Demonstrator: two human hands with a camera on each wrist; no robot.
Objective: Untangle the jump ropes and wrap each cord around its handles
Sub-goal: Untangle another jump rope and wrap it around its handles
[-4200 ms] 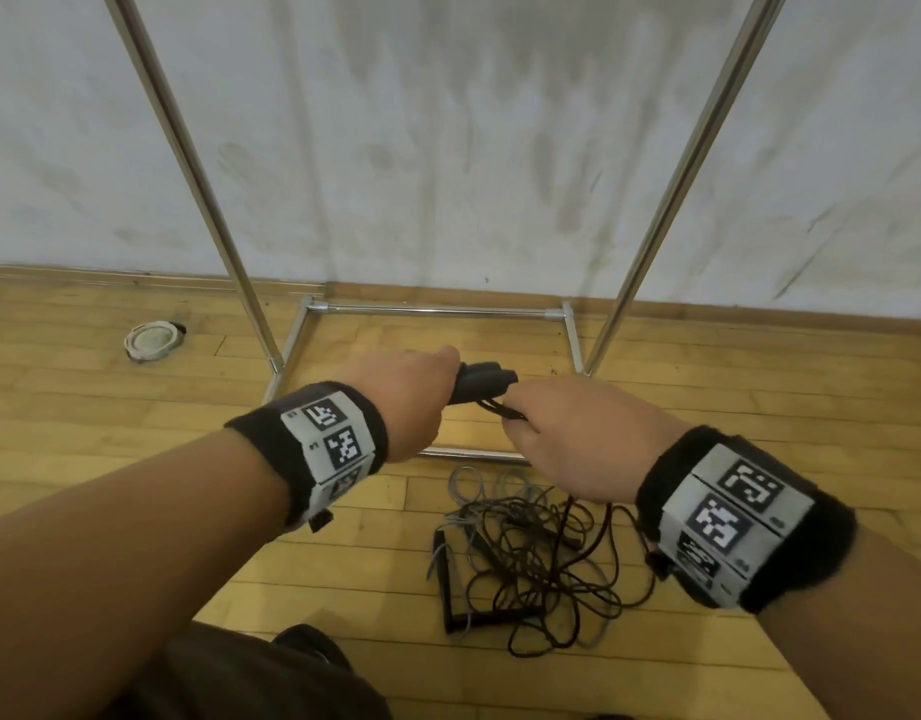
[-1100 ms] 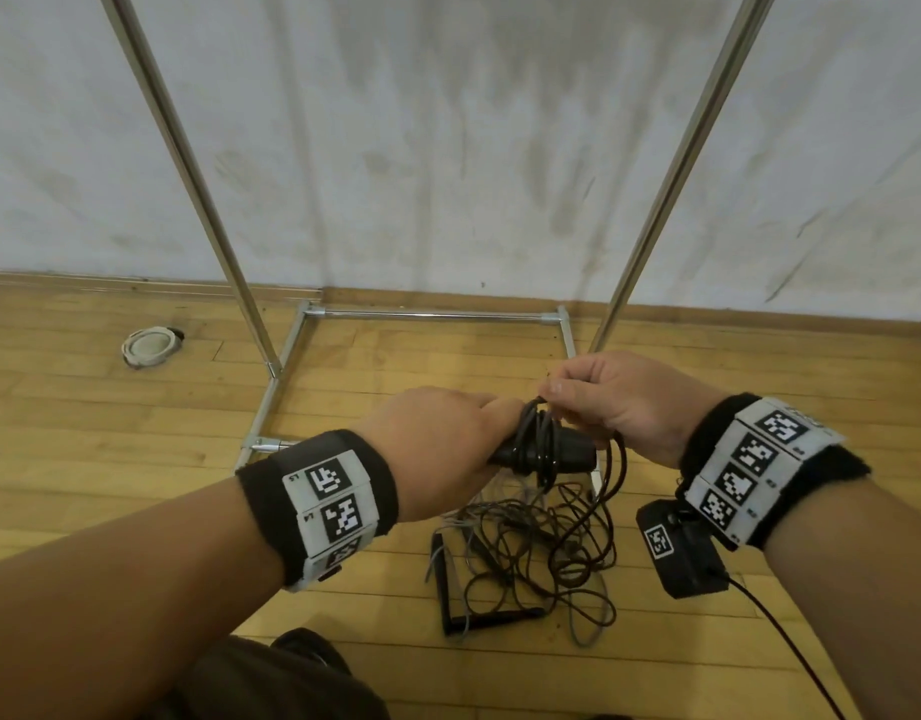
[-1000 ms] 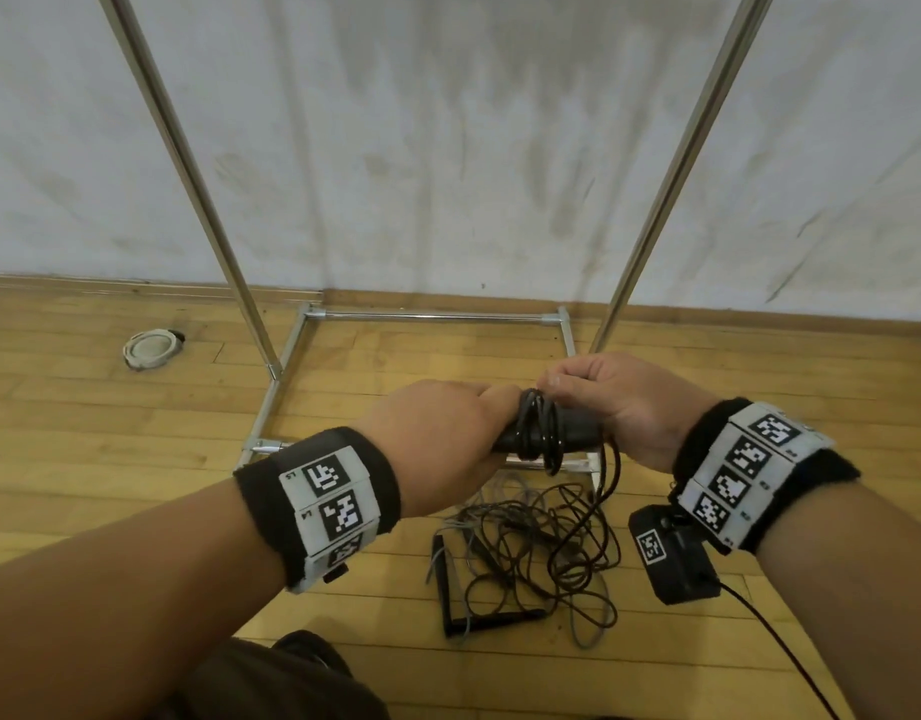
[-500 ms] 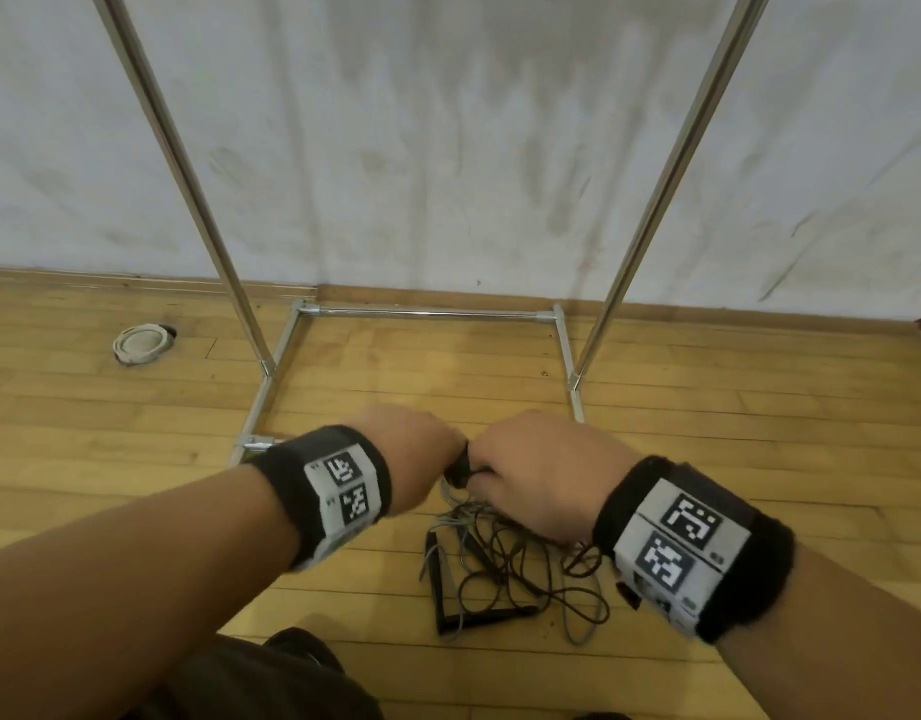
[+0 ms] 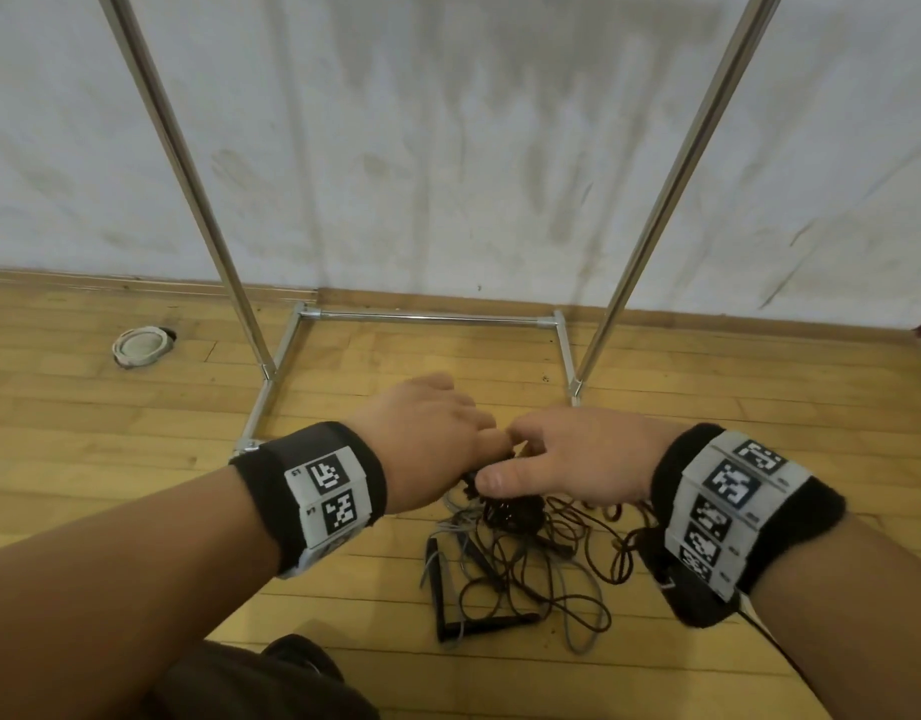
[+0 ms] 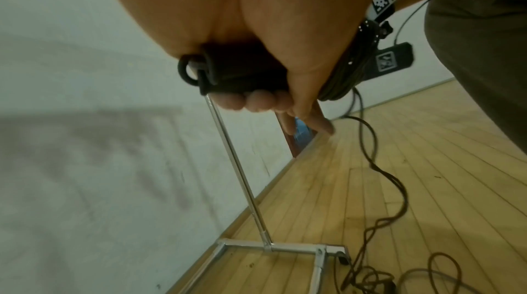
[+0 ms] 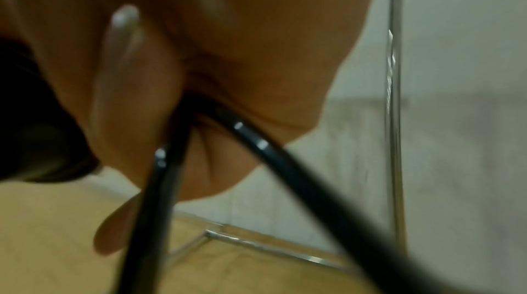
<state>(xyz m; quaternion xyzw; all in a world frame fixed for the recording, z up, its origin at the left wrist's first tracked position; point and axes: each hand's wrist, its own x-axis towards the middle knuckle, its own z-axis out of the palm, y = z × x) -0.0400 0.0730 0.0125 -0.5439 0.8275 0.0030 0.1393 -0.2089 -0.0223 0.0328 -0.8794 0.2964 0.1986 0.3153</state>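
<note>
Since a second ago both hands have dropped lower, and the right hand (image 5: 577,465) has swung from above the handles (image 6: 242,76) over to their near side, carrying the cord (image 7: 256,141) round for another turn. The left hand (image 5: 427,449) has its fingers (image 6: 256,101) clamped round the paired handles; coils already sit on them just past the thumb. The right fingers are pinched together on the cord, which trails from below them to the floor. So one rope looks partly wound, with slack left to take up. Below the hands lies the pile (image 5: 525,574) of other ropes, unsorted. Beyond the fingertips stands a rack (image 5: 432,318). No containers are in view.
</note>
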